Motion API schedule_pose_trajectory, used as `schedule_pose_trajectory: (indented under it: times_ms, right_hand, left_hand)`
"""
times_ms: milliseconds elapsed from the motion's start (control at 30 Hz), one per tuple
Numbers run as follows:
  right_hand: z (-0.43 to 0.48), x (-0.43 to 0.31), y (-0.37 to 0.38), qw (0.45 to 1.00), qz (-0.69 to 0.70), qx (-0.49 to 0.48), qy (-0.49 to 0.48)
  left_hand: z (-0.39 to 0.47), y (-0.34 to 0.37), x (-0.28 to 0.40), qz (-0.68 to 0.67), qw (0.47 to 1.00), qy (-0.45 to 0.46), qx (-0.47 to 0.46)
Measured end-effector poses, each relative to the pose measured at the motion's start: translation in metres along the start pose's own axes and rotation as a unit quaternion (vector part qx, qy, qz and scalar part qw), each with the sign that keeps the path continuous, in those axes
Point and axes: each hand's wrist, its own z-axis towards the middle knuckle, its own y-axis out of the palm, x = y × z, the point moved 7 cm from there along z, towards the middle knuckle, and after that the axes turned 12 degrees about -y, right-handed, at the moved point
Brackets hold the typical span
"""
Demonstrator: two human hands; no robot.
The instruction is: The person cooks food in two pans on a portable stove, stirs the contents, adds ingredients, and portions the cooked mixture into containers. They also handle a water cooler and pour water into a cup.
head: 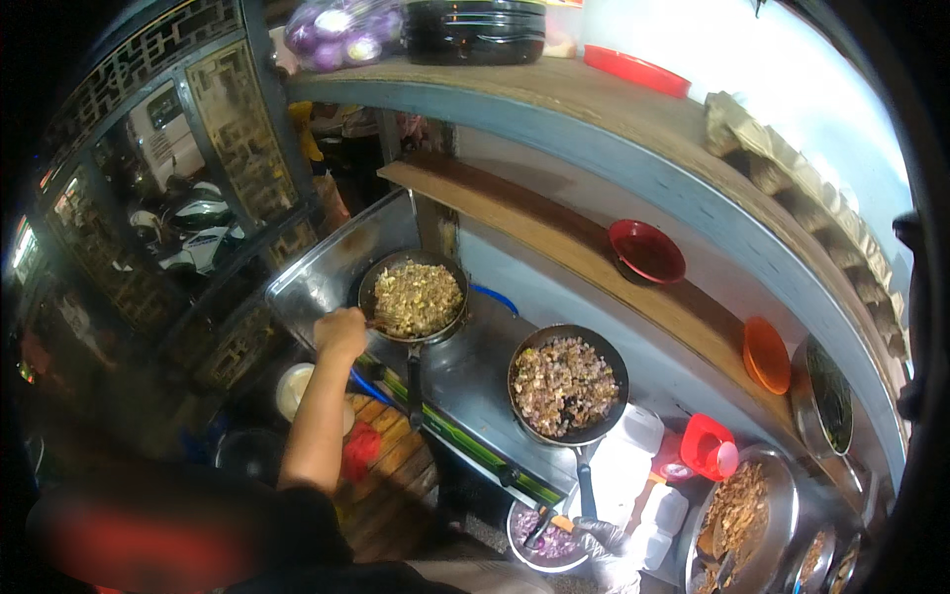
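Note:
My bare left hand (340, 334) is closed around a utensil at the near-left rim of the left frying pan (414, 256); its grip is hidden. Chopped, yellowish food (417, 297) fills that pan. Clear plastic covers my right hand (605, 542), which grips a wooden-handled utensil (562, 523). The utensil's dark head reaches over a bowl (512, 551) of chopped purple onion (558, 542). Beyond that hand, the right frying pan (620, 375) holds diced browned food (568, 382). Both pans sit on a metal stove top (475, 386), handles towards me.
White foam containers (660, 512) and a red plastic container (705, 445) stand right of the stove. A metal basin (783, 512) holds shredded food. Red bowl (647, 252) and orange bowl (766, 356) rest on a wooden shelf (512, 211). Egg trays (801, 185) line the upper shelf.

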Motion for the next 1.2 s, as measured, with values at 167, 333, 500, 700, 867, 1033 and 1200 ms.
schedule_pose_trajectory:
  times_ms: [167, 333, 500, 700, 867, 1033, 1200]
  right_hand:
    - [0.017, 0.006, 0.037, 0.996, -0.041, -0.068, -0.031]
    - [0.019, 0.019, 0.053, 0.996, 0.049, -0.067, 0.019]
    - [0.017, 0.019, 0.039, 0.999, 0.02, -0.04, 0.003]
    - [0.015, 0.014, 0.023, 0.999, 0.018, -0.03, -0.004]
    - [0.01, 0.006, 0.02, 0.994, -0.019, -0.089, -0.06]
    - [0.016, 0.011, 0.012, 0.991, -0.057, -0.102, -0.064]
    - [0.023, 0.018, 0.022, 0.986, -0.078, -0.147, -0.031]
  left_hand:
    - [0.036, 0.03, -0.001, -0.08, 0.992, 0.097, 0.005]
    - [0.027, 0.047, 0.009, -0.177, 0.983, 0.047, -0.005]
    - [-0.005, 0.046, -0.01, -0.057, 0.998, 0.002, 0.002]
    - [-0.008, 0.012, -0.007, 0.021, 0.997, 0.076, 0.003]
    - [-0.001, -0.008, -0.005, 0.041, 0.999, -0.003, 0.011]
    - [0.001, -0.001, -0.001, -0.003, 1.0, -0.007, 0.022]
    - [0.008, 0.007, -0.003, 0.027, 0.998, -0.053, 0.02]
